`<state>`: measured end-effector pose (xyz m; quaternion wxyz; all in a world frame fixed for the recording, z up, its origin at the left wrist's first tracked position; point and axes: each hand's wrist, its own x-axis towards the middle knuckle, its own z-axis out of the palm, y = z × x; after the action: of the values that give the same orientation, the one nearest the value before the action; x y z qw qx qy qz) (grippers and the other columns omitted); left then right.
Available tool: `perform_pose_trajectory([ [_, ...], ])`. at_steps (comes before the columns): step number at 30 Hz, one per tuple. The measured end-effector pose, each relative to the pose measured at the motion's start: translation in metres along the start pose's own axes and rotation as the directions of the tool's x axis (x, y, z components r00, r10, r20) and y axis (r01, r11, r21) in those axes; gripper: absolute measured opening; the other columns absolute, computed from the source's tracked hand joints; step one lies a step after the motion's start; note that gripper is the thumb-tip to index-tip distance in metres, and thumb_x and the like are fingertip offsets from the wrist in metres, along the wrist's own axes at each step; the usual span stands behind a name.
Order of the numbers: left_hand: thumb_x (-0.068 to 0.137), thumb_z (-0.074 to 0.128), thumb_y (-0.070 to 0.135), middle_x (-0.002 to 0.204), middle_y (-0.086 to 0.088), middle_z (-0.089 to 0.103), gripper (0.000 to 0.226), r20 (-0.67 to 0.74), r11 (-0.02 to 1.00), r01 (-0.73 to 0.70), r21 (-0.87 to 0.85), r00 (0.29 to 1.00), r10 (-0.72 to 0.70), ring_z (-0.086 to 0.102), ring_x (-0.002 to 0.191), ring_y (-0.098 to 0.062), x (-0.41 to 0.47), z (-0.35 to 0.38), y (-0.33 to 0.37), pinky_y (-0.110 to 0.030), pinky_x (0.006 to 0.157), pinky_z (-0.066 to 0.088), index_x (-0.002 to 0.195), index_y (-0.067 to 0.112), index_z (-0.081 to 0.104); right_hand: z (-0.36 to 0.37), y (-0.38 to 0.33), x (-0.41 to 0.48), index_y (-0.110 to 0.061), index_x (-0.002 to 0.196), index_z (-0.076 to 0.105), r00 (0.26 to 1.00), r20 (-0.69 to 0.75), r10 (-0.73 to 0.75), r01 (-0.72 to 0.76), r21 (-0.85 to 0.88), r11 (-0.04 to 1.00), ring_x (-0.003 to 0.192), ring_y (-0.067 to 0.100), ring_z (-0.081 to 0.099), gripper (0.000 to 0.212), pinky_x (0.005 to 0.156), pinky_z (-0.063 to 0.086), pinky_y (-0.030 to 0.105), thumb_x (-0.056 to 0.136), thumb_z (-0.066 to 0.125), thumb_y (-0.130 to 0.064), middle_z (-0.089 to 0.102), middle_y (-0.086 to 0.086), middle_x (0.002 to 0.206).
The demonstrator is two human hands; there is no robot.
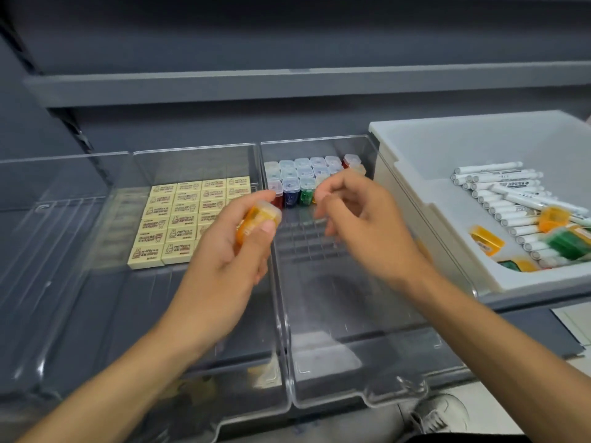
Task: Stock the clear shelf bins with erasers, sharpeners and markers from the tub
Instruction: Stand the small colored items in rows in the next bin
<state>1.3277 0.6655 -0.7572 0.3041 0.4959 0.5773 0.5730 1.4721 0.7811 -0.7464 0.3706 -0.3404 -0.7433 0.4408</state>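
My left hand [235, 247] grips an orange sharpener [258, 219] between thumb and fingers, above the wall between two clear bins. My right hand [355, 215] hovers over the middle clear bin [351, 318], fingers loosely curled and blurred; whether it holds anything is unclear. Rows of upright sharpeners [303, 180] with clear caps stand at that bin's back. Cream erasers [179, 215] lie in rows in the bin to the left [160, 302]. The white tub [454, 219] at the right holds white markers [508, 199] and loose orange and green sharpeners [556, 231].
A third clear bin [48, 251] sits at the far left with nothing seen inside. A grey shelf board [287, 86] runs overhead. Below the bins' front edge a shoe [438, 414] stands on the floor.
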Motion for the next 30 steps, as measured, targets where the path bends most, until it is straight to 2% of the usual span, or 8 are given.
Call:
perform_pose_trajectory([
  [3, 0.087, 0.052, 0.052, 0.098, 0.02, 0.056, 0.048, 0.074, 0.996, -0.049, 0.068, 0.996, 0.044, 0.054, 0.087, 0.001, -0.01, 0.003, 0.006, -0.027, 0.082, 0.043, 0.133, 0.039, 0.05, -0.001, -0.023, -0.027, -0.011, 0.095, 0.063, 0.986, 0.165, 0.006, -0.033, 0.16, 0.987, 0.061, 0.011, 0.059, 0.015, 0.057, 0.048, 0.025, 0.097, 0.057, -0.024, 0.068, 0.004, 0.077],
  [7, 0.091, 0.053, 0.038, 0.131, 0.007, 0.048, 0.05, 0.169, 0.99, -0.115, 0.082, 0.981, 0.1, 0.053, 0.121, -0.014, -0.02, 0.005, 0.016, -0.032, 0.1, 0.044, 0.139, 0.033, 0.042, 0.005, -0.029, -0.047, -0.009, 0.106, 0.057, 0.965, 0.263, -0.011, -0.072, 0.303, 0.95, 0.06, 0.013, 0.059, 0.025, 0.058, 0.049, 0.027, 0.089, 0.063, -0.026, 0.066, 0.0, 0.072],
  [12, 0.095, 0.048, 0.021, 0.125, 0.011, 0.041, 0.059, 0.219, 0.942, -0.196, 0.272, 0.966, 0.138, 0.049, 0.11, 0.0, -0.022, 0.008, 0.017, -0.008, 0.093, 0.038, 0.151, 0.022, 0.03, 0.006, -0.023, -0.049, -0.009, 0.102, 0.055, 0.973, 0.23, -0.022, -0.058, 0.336, 0.94, 0.066, 0.011, 0.062, 0.019, 0.06, 0.05, 0.027, 0.089, 0.066, -0.019, 0.068, -0.004, 0.079],
  [16, 0.092, 0.052, 0.027, 0.12, 0.022, 0.035, 0.072, 0.253, 0.916, -0.23, 0.328, 0.956, 0.149, 0.051, 0.095, -0.01, -0.024, 0.011, 0.019, -0.019, 0.078, 0.047, 0.156, 0.028, 0.017, 0.0, -0.027, -0.045, -0.009, 0.097, 0.056, 0.971, 0.238, -0.015, -0.066, 0.328, 0.942, 0.066, 0.011, 0.064, 0.01, 0.062, 0.052, 0.024, 0.091, 0.064, -0.008, 0.068, -0.002, 0.075],
  [19, 0.09, 0.058, 0.031, 0.112, 0.025, 0.042, 0.068, 0.243, 0.895, -0.274, 0.353, 0.95, 0.195, 0.051, 0.097, -0.01, -0.02, 0.008, 0.02, -0.025, 0.078, 0.046, 0.152, 0.031, 0.03, -0.004, -0.028, -0.043, -0.009, 0.096, 0.057, 0.978, 0.209, -0.001, -0.067, 0.319, 0.945, 0.069, 0.012, 0.064, 0.01, 0.064, 0.053, 0.025, 0.087, 0.061, -0.013, 0.068, -0.002, 0.075],
  [23, 0.082, 0.067, 0.045, 0.096, 0.013, 0.059, 0.058, 0.181, 0.884, -0.278, 0.376, 0.958, 0.224, 0.057, 0.085, -0.014, -0.013, 0.003, 0.017, -0.017, 0.075, 0.045, 0.137, 0.037, 0.05, -0.002, -0.027, -0.043, -0.008, 0.098, 0.057, 0.979, 0.205, 0.011, -0.087, 0.368, 0.926, 0.073, 0.015, 0.064, 0.013, 0.065, 0.054, 0.026, 0.086, 0.056, -0.013, 0.069, -0.001, 0.079],
  [27, 0.078, 0.074, 0.044, 0.083, 0.01, 0.058, 0.053, 0.115, 0.907, -0.257, 0.335, 0.966, 0.231, 0.056, 0.075, -0.015, -0.012, 0.004, 0.016, -0.018, 0.069, 0.045, 0.127, 0.033, 0.057, 0.0, -0.027, -0.043, -0.011, 0.105, 0.06, 0.969, 0.218, 0.12, -0.211, 0.465, 0.86, 0.075, 0.019, 0.069, 0.021, 0.069, 0.055, 0.027, 0.086, 0.067, -0.017, 0.073, 0.011, 0.083],
  [30, 0.078, 0.077, 0.037, 0.081, 0.008, 0.057, 0.047, 0.092, 0.911, -0.245, 0.332, 0.969, 0.227, 0.056, 0.074, -0.016, -0.011, 0.004, 0.015, -0.017, 0.067, 0.045, 0.12, 0.033, 0.056, -0.002, -0.025, -0.042, -0.006, 0.107, 0.064, 0.931, 0.324, 0.169, -0.294, 0.387, 0.874, 0.074, 0.019, 0.069, 0.036, 0.073, 0.057, 0.031, 0.08, 0.067, -0.03, 0.073, 0.017, 0.088],
])
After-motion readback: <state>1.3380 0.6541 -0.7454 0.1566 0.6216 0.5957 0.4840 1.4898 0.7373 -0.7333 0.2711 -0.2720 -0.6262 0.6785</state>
